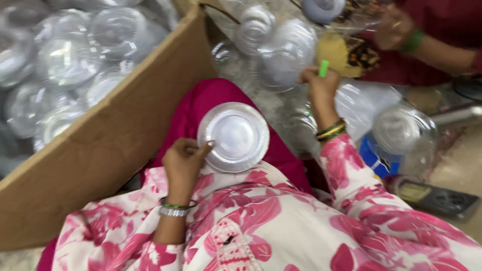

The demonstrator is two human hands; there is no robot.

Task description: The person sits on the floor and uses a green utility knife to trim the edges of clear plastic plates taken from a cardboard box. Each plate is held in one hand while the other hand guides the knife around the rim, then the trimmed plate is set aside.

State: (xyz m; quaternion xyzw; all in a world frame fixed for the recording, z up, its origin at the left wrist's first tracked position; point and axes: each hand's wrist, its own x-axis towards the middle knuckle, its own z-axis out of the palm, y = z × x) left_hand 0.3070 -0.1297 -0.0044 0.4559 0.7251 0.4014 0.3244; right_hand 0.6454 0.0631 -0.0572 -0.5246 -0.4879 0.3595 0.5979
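Left hand [183,163] pinches clear round lid [233,136] by its near rim, over the lap. Right hand [320,83] clenched on green marker [324,68], ahead among loose lids. One-edge grip: lid could tip or slip.

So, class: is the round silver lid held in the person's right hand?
No, the left hand holds the silver lid; the right hand grips something green.
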